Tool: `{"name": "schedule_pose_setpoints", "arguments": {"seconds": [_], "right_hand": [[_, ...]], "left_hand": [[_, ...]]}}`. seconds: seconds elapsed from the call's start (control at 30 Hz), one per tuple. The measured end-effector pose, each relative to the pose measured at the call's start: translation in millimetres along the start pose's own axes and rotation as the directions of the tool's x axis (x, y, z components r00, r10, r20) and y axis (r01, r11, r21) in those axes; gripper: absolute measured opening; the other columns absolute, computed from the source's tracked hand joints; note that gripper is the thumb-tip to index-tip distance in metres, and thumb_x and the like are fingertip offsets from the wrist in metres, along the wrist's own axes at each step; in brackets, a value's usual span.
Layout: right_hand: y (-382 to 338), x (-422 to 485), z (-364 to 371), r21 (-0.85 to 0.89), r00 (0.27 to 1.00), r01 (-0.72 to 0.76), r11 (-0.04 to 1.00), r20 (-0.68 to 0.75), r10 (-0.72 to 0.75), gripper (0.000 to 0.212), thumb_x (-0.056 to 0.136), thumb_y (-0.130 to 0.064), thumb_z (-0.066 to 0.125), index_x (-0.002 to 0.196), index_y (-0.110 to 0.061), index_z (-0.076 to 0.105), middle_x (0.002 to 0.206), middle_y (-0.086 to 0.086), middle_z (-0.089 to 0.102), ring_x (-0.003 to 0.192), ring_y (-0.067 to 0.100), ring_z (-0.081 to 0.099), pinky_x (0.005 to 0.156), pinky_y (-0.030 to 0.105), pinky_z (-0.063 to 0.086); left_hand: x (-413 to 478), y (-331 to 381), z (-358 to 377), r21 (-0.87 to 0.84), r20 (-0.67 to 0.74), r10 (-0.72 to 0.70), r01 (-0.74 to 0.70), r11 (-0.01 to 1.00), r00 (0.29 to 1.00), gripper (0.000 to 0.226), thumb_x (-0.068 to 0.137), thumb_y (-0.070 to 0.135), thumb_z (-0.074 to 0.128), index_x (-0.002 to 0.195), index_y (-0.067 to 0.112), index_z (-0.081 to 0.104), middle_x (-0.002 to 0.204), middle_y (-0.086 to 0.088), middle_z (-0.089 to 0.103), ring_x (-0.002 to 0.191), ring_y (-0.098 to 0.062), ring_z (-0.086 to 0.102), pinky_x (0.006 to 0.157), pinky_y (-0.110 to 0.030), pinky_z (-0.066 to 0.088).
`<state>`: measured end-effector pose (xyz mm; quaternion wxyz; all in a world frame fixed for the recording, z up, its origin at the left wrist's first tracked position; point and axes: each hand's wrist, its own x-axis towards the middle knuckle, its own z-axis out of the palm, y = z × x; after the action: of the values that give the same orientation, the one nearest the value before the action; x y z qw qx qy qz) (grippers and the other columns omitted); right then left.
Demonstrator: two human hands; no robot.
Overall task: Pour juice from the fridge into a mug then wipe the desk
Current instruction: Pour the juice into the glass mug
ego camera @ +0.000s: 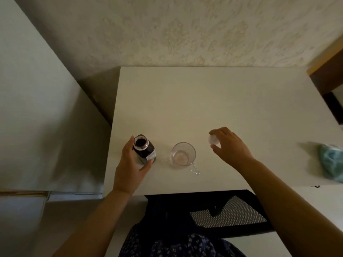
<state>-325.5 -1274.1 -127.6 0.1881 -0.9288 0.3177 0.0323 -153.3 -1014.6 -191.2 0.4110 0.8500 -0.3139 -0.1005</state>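
The left hand (130,164) wraps the open juice bottle (143,148) upright on the desk (204,101), steadying it beside the empty mug (183,153), while the right hand (230,145) pinches what seems its cap (213,140), clearing the pour.

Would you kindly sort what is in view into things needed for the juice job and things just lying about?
Needed:
- juice bottle, open, held by the left hand
- glass mug
- white cap in the right hand
- teal cloth
- desk

Lying about:
- black mesh chair
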Motion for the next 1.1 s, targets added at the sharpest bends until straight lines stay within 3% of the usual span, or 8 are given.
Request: {"name": "schedule_pose_setpoints", "arguments": {"seconds": [0.23, 0.43, 0.63, 0.87, 1.0, 1.1], "right_hand": [[37.9, 2.8, 46.8, -0.039, 0.969, -0.188, 0.981, 0.157, 0.192, 0.039, 0.088, -0.027, 0.058, 0.125, -0.018, 0.048, 0.128, 0.005, 0.049, 0.109, 0.027, 0.054, 0.084, 0.038, 0.048], [47.7, 7.4, 62.8, -0.045, 0.965, -0.204, 0.978, 0.162, 0.208, 0.039, 0.088, -0.025, 0.058, 0.125, -0.018, 0.046, 0.127, 0.005, 0.048, 0.112, 0.027, 0.05, 0.084, 0.039, 0.048], [52.0, 4.8, 68.0, -0.058, 0.962, -0.203, 0.977, 0.173, 0.211, 0.038, 0.088, -0.024, 0.057, 0.124, -0.018, 0.046, 0.126, 0.007, 0.047, 0.112, 0.027, 0.049, 0.083, 0.038, 0.047], [48.0, 3.0, 64.8, -0.109, 0.94, -0.23, 0.967, 0.233, 0.25, 0.049, 0.087, -0.024, 0.059, 0.132, -0.019, 0.039, 0.131, 0.007, 0.041, 0.112, 0.029, 0.051, 0.081, 0.039, 0.048], [36.4, 2.6, 56.9, -0.17, 0.945, -0.248, 0.954, 0.173, 0.277, 0.046, 0.088, -0.02, 0.054, 0.131, -0.016, 0.038, 0.131, 0.008, 0.04, 0.114, 0.029, 0.048, 0.082, 0.037, 0.047], [24.7, -1.4, 48.5, -0.103, 0.956, -0.248, 0.963, 0.134, 0.26, 0.046, 0.088, -0.023, 0.053, 0.132, -0.016, 0.04, 0.134, 0.009, 0.041, 0.118, 0.028, 0.046, 0.087, 0.039, 0.046]], "left_hand": [[0.2, -2.4, 5.2, -0.025, -0.022, -0.027, 0.027, 0.999, 0.999, 0.085, 0.076, 0.026, 0.076, 0.144, 0.014, 0.026, 0.147, -0.006, 0.039, 0.135, -0.018, 0.037, 0.101, -0.023, 0.036], [0.4, -3.0, 6.3, -0.037, -0.04, -0.041, 0.039, 0.999, 0.998, 0.086, 0.077, 0.023, 0.077, 0.145, 0.015, 0.025, 0.147, -0.003, 0.039, 0.133, -0.015, 0.038, 0.101, -0.026, 0.039], [-0.3, -3.8, 8.9, -0.037, -0.048, -0.053, 0.051, 0.998, 0.997, 0.089, 0.077, 0.022, 0.076, 0.147, 0.014, 0.021, 0.149, -0.005, 0.035, 0.133, -0.007, 0.033, 0.1, -0.008, 0.031], [0.3, -3.5, 7.4, -0.104, -0.02, -0.07, 0.068, 0.992, 0.997, 0.086, 0.078, 0.025, 0.075, 0.147, 0.017, 0.023, 0.148, -0.002, 0.037, 0.136, -0.013, 0.035, 0.108, -0.03, 0.036], [1.0, -6.3, 6.6, -0.135, -0.004, -0.069, 0.068, 0.989, 0.998, 0.085, 0.078, 0.026, 0.075, 0.145, 0.018, 0.025, 0.147, -0.001, 0.038, 0.135, -0.013, 0.036, 0.108, -0.037, 0.039], [1.3, -7.4, 6.8, -0.155, 0.016, -0.059, 0.06, 0.986, 0.998, 0.086, 0.077, 0.026, 0.076, 0.146, 0.017, 0.023, 0.148, -0.002, 0.036, 0.136, -0.014, 0.035, 0.109, -0.04, 0.038]]}}
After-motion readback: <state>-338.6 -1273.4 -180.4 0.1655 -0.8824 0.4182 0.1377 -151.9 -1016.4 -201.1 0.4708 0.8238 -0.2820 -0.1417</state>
